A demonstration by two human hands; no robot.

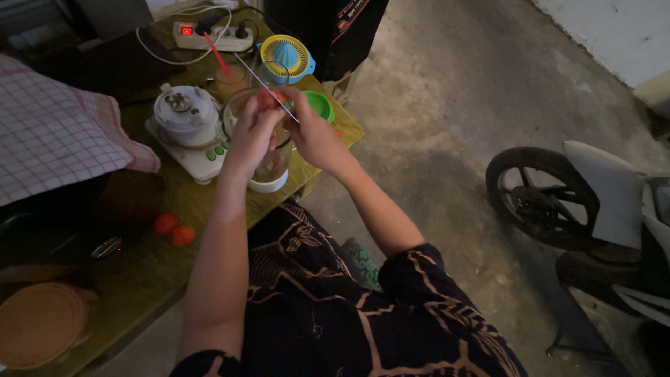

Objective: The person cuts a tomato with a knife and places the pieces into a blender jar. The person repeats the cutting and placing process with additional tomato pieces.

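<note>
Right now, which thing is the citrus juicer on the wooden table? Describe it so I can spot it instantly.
Start at the wooden table and go to its far edge, beyond the clear blender jug under the person's hands. There, right of the white power strip, sits the round plastic citrus juicer. Its yellow slotted rim around a blue ribbed cone sets it apart from the plain small green cup nearby.

Single view, head-worn camera, looking steeply down and forward over the wearer's own lap and forearms. Near range: both arms fill the centre, reaching away from the lens toward the table at upper left. Frame tilted; the table edge runs diagonally. Concrete floor takes the right half, with a motorbike cut by the right edge. No second view.
</note>
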